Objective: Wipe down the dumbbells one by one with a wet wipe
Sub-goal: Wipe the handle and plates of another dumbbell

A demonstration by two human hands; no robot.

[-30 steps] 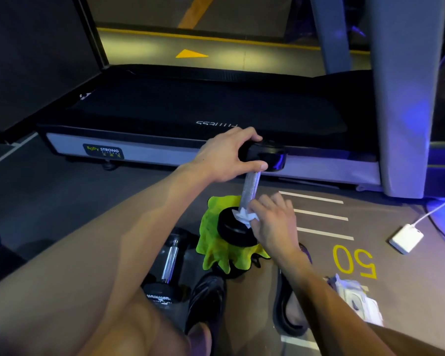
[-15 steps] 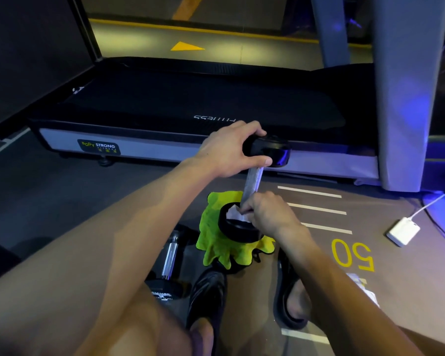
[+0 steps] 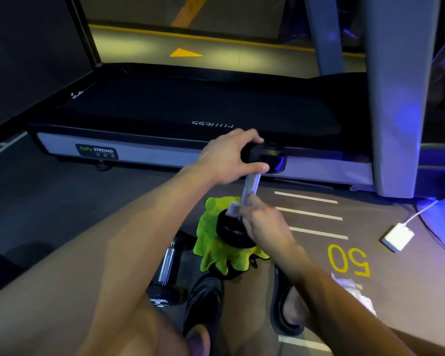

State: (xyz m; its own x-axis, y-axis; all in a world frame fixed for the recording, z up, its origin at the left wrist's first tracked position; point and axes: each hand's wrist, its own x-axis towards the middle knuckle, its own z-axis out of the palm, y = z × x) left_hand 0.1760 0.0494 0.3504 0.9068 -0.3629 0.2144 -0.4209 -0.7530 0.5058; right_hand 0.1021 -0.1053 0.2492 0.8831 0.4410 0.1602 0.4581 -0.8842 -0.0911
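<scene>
Standing on end on a green cloth [image 3: 211, 242] on the floor, the dumbbell [image 3: 249, 191] tilts a bit away from the person, lower black weight sitting on the cloth and upper weight up near the edge of a treadmill [image 3: 165, 155]. Left hand [image 3: 229, 156] has its grip wrapped around the top weight, fingers over the far side and thumb underneath, so it's closed on that end. Right hand [image 3: 263, 222] is down at the bottom of the metal handle, grip pinched tight on a wet wipe [image 3: 233, 208] pressed against the bar just above the lower weight; that hand looks blurry so can't make out each finger. A second dumbbell [image 3: 166, 271] lies flat on the floor to the left of the cloth, near a black shoe [image 3: 206, 301]. Off to the right there's a white charger [image 3: 397, 237] with its cable on the floor, and a pack of wipes [image 3: 355, 294] partly hidden behind the right forearm, next to the yellow 50 painted on the floor
</scene>
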